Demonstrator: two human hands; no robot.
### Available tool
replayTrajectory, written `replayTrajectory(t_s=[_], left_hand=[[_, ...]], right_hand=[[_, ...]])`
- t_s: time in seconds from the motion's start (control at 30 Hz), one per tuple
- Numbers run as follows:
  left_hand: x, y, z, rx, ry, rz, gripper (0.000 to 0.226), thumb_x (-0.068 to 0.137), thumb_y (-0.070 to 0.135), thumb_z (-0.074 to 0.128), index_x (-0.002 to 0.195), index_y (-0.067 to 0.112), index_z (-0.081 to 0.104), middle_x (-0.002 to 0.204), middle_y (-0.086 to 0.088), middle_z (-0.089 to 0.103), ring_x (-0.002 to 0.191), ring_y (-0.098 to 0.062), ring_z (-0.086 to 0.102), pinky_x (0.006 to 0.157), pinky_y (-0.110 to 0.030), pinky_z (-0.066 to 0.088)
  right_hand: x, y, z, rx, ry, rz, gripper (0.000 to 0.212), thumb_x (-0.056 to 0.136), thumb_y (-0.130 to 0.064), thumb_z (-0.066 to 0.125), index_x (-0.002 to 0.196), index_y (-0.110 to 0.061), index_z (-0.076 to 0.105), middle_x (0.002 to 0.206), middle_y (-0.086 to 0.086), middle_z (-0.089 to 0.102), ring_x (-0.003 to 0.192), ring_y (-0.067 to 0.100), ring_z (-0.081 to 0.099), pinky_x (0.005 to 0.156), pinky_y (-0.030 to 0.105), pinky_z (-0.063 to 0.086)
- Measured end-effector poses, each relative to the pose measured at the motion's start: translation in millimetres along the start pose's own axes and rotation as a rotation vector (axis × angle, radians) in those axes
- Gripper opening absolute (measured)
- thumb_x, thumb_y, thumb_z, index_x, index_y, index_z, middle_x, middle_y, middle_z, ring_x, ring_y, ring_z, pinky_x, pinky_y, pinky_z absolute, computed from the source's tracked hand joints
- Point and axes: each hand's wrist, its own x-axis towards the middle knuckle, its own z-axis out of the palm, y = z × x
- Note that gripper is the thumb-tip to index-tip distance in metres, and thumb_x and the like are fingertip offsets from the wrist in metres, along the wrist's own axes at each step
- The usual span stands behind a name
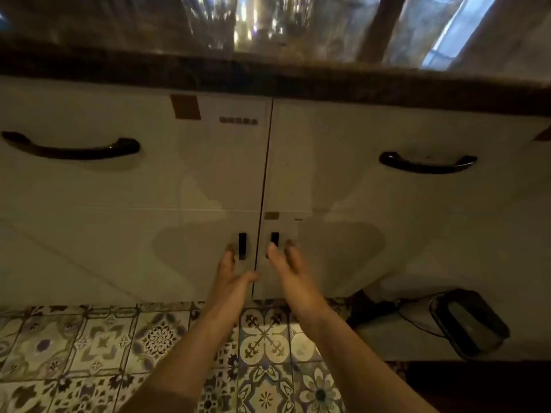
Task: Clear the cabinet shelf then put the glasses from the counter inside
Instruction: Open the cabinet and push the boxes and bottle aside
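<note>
I have both hands down at the two lower cabinet doors, which are shut. My left hand (pixel 232 275) is loose and empty, its fingertips just beside the left door's small black pull (pixel 242 245). My right hand (pixel 287 269) is likewise released, holding nothing, its fingertips at the right door's pull (pixel 274 238). To open well, I judge I should hook a finger behind each pull and draw both doors (pixel 190 251) out evenly from the centre seam, stepping back so they swing clear of my arms. The shelf I must clear lies hidden behind them. The glasses (pixel 253 22) show only as a blurred glitter at the far edge on the dark counter (pixel 179 73). On the left drawer front (pixel 89 180) there is a brown tag and a short dark line of print (pixel 238 121), too blurred to read; a smaller tag on the right door is no clearer.
</note>
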Motion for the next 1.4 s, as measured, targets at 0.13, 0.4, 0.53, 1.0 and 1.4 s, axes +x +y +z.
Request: replayTrajectory(t_s=[0.13,0.4,0.53,1.0,1.4], left_hand=[[13,-7,4,0.009,-0.034,0.039,0.087,0.08,0.012,0.061,0.152,0.032,0.017,0.159,0.003,0.024,0.141,-0.017,0.026,0.096,-0.033,0.031],[4,-25,-4,0.079,-0.094,0.069,0.096,0.079,0.005,0.06,0.153,0.039,0.01,0.162,0.008,0.016,0.145,-0.014,0.019,0.103,-0.03,0.032],[-16,-37,-14,0.093,-0.134,0.097,0.099,0.078,0.002,0.062,0.153,0.039,0.01,0.162,0.008,0.017,0.143,-0.01,0.02,0.111,-0.039,0.035],[-130,-99,-65,0.211,-0.124,0.103,0.092,0.08,0.004,0.068,0.149,0.042,0.021,0.151,0.007,0.037,0.134,-0.016,0.039,0.106,-0.046,0.042],[-236,-153,-145,0.233,0.122,0.059,0.082,0.084,-0.01,0.061,0.146,0.031,0.028,0.152,0.006,0.035,0.133,-0.016,0.037,0.077,-0.032,0.048]], right_hand=[[18,10,13,0.069,0.006,-0.023,0.058,0.096,-0.053,0.053,0.151,-0.04,0.037,0.154,-0.012,0.043,0.13,0.006,0.045,0.1,0.025,0.038],[11,27,23,0.066,0.057,-0.051,0.042,0.104,-0.034,0.041,0.143,-0.05,0.037,0.112,-0.027,0.05,0.104,-0.008,0.051,0.094,0.02,0.036],[-10,34,28,0.025,0.092,-0.087,0.057,0.103,-0.03,0.04,0.157,-0.037,0.027,0.139,-0.014,0.05,0.121,0.0,0.052,0.107,0.033,0.036],[-128,103,-11,0.039,0.181,-0.017,0.034,0.108,-0.029,0.039,0.137,-0.045,0.046,0.126,-0.024,0.05,0.108,-0.003,0.052,0.097,0.034,0.038],[-244,168,-153,-0.091,0.256,0.124,0.04,0.104,-0.003,0.038,0.127,-0.029,0.059,0.128,0.004,0.063,0.108,0.017,0.063,0.087,0.038,0.051]])
